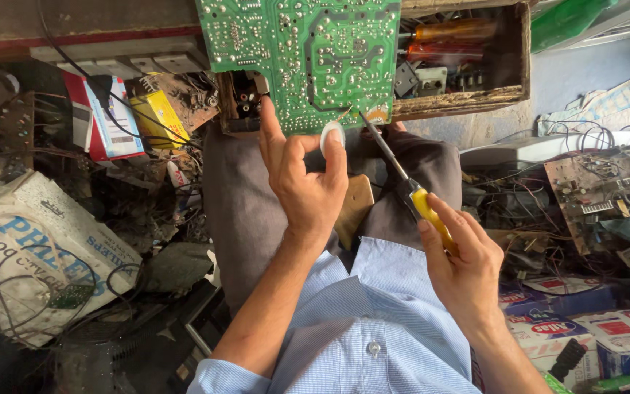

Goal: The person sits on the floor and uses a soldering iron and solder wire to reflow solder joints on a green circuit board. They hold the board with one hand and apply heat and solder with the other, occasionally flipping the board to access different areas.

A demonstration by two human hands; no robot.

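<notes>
A green circuit board (308, 58) stands solder side up at the top centre, resting over my knees. My left hand (304, 179) props its lower edge with the index finger and pinches a small white round piece (332, 136) between thumb and middle finger. My right hand (461, 259) grips a soldering iron (402, 175) by its yellow handle. The iron's dark metal shaft slants up-left, and its tip touches the board's lower right edge.
A wooden box (475, 98) with orange-handled screwdrivers (453, 33) lies behind the board. Another circuit board (599, 193) with tangled wires lies at right. A white sack (38, 248), red and yellow cartons (122, 117) and scrap crowd the left. Small cartons (599, 328) sit at lower right.
</notes>
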